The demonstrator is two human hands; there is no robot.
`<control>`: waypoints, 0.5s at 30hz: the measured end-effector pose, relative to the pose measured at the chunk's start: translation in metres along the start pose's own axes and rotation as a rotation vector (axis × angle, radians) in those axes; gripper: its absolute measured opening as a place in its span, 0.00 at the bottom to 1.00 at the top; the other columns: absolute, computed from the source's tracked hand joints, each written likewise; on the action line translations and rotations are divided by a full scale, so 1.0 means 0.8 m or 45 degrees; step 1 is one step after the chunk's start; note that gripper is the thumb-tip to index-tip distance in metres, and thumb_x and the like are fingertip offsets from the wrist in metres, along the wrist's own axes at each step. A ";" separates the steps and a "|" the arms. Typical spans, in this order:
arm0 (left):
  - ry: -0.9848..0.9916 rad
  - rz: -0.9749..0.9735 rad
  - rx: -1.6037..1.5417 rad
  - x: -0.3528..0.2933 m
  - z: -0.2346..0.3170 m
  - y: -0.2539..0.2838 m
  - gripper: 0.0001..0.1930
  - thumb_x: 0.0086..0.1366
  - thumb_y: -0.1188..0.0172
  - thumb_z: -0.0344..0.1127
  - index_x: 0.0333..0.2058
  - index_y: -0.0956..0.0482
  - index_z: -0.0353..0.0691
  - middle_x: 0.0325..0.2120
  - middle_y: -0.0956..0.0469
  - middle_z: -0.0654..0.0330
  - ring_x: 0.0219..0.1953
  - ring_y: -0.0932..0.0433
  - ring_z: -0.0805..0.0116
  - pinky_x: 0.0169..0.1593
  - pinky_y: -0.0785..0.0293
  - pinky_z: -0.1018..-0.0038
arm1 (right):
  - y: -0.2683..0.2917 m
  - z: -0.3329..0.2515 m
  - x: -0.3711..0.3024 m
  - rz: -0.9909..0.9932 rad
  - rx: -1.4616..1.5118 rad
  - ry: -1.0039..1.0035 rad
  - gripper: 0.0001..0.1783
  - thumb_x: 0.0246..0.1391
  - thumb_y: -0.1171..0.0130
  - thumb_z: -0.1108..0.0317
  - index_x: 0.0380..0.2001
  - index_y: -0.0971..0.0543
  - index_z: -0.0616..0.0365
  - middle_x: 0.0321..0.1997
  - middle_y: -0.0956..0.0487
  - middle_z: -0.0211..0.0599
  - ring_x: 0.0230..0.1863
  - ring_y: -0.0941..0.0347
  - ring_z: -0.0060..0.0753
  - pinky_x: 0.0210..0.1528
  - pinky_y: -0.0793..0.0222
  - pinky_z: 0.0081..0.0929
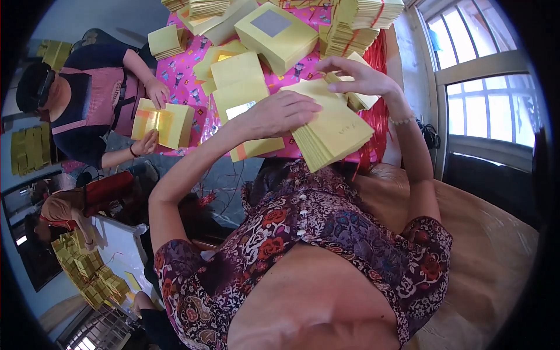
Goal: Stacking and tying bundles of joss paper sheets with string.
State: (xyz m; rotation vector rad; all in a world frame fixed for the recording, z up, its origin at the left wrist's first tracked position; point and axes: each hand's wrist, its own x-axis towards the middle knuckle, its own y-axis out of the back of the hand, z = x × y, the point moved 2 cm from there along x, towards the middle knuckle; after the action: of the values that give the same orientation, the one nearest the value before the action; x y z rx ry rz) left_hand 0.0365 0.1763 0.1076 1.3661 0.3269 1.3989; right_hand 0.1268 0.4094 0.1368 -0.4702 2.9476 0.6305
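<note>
One hand, the left hand (287, 111), lies over the far left part of a thick stack of yellow paper (335, 125), its fingers held together and nearly straight across the top sheet. Whether its thumb pinches the edge from below cannot be told. The right hand (361, 77) arches above the stack's far right side, fingers parted and loosely curved, closed on nothing that shows; whether its thumb touches the paper is unclear.

The stack sits at the near edge of the table, directly before the person's chest, turned at a slant, one corner pointing toward the body. Its side edges fan slightly. Judging by this, the step in hand is handling or evening up the sheets; the next move seems to call for a steady left hand while the right settles along the far edge, without skewing the layers.

Just beyond, under the right hand, lies a smaller yellow bundle (366, 102). Left of the stack, flat yellow pieces (239, 73) overlap on a pink patterned tablecloth (175, 73). Farther off stand a yellow box (280, 44) with a grey panel and bundles tied with red string (353, 41). At left, a co-worker (96, 96) holds another yellow stack (181, 125).
</note>
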 end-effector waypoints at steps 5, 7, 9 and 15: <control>0.311 -0.218 -0.587 0.027 0.015 0.000 0.30 0.50 0.35 0.30 0.52 0.35 0.39 0.50 0.27 0.57 0.52 0.27 0.56 0.55 0.31 0.64 | -0.004 -0.007 0.018 -0.292 0.347 0.161 0.32 0.60 0.43 0.60 0.63 0.38 0.63 0.64 0.35 0.41 0.68 0.43 0.33 0.69 0.49 0.34; 0.527 -0.184 -1.025 0.015 0.017 -0.017 0.31 0.51 0.35 0.31 0.54 0.36 0.38 0.51 0.28 0.56 0.53 0.28 0.58 0.57 0.32 0.64 | -0.004 0.001 0.015 -0.357 0.543 0.195 0.31 0.60 0.44 0.62 0.63 0.38 0.63 0.64 0.34 0.40 0.67 0.42 0.32 0.69 0.48 0.32; 0.729 -0.156 -1.469 0.010 0.020 -0.029 0.33 0.52 0.35 0.32 0.57 0.37 0.37 0.53 0.29 0.55 0.55 0.28 0.60 0.58 0.33 0.64 | -0.007 0.009 0.003 -0.442 0.833 0.141 0.30 0.60 0.44 0.64 0.62 0.37 0.63 0.65 0.34 0.43 0.66 0.39 0.33 0.69 0.47 0.33; 1.077 0.267 -2.938 -0.024 0.041 -0.089 0.41 0.46 0.39 0.21 0.62 0.41 0.38 0.59 0.34 0.54 0.60 0.32 0.60 0.60 0.32 0.64 | -0.067 0.020 -0.043 0.016 1.515 -0.119 0.33 0.57 0.39 0.58 0.62 0.35 0.62 0.63 0.31 0.43 0.62 0.34 0.34 0.66 0.40 0.34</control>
State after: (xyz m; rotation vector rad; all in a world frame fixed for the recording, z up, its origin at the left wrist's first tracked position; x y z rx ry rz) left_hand 0.0932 0.1714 0.0501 -1.0958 -0.7991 1.2710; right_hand 0.1769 0.3790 0.1067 -0.2476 2.6009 -1.0334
